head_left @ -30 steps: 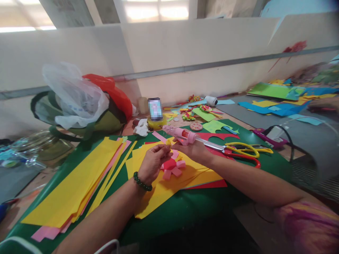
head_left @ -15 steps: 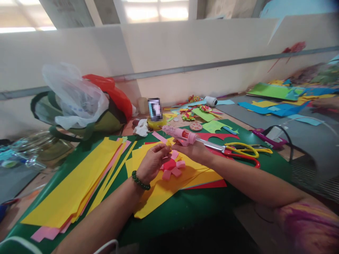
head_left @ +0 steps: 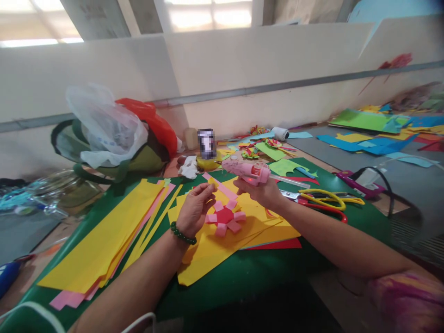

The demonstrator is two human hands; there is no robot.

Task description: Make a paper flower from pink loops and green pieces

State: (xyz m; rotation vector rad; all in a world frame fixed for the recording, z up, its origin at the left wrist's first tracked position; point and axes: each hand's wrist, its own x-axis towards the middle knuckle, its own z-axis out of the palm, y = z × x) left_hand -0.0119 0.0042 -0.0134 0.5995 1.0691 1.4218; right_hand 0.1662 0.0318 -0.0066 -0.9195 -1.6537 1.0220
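Glue gun (head_left: 250, 171) nozzle upper-left, long axis diag.

My right hand (head_left: 261, 193) gripped the pink glue gun (head_left: 247, 170), nozzle pointing left. My left hand (head_left: 194, 209) pinched a small yellow piece just beside the pink-and-red paper flower (head_left: 225, 216), which lay on yellow sheets (head_left: 211, 245). Scissors (head_left: 324, 200) lay to the right.

My one head camera looks forward and down from close above the green table (head_left: 263, 273), facing the partition wall (head_left: 243, 64).
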